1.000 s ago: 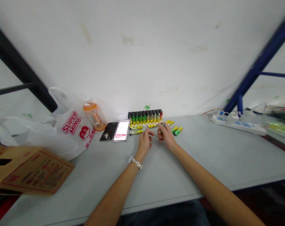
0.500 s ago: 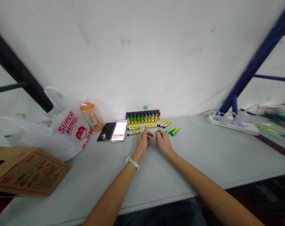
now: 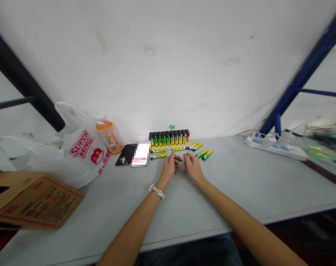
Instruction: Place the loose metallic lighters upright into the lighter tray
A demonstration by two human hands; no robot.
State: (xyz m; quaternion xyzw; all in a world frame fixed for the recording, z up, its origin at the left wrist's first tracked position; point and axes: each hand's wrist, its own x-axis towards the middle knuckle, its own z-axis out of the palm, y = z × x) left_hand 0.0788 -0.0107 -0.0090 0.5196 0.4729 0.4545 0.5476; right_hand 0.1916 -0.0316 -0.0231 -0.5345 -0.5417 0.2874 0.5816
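A row of upright lighters (image 3: 169, 138) with black caps and green or yellow bodies stands in a tray by the wall. Loose lighters lie flat in front: yellow ones (image 3: 158, 155) on the left, yellow and green ones (image 3: 204, 154) on the right. My left hand (image 3: 170, 167), a bracelet on its wrist, rests on the grey table (image 3: 240, 184) with fingers curled, thumb and forefinger close together. My right hand (image 3: 192, 167) lies beside it, fingers curled around a small green lighter whose tip shows at the fingertips.
A black phone (image 3: 124, 157) and a blurred white card (image 3: 140, 154) lie left of the lighters. Further left stand an orange bottle (image 3: 109, 137), a white plastic bag (image 3: 73, 155) and a cardboard box (image 3: 31, 201). A white power strip (image 3: 273, 146) lies at the right.
My right hand has drawn slightly back from the lighter row toward me with the green lighter. The left hand has barely moved. The view shifted a little.
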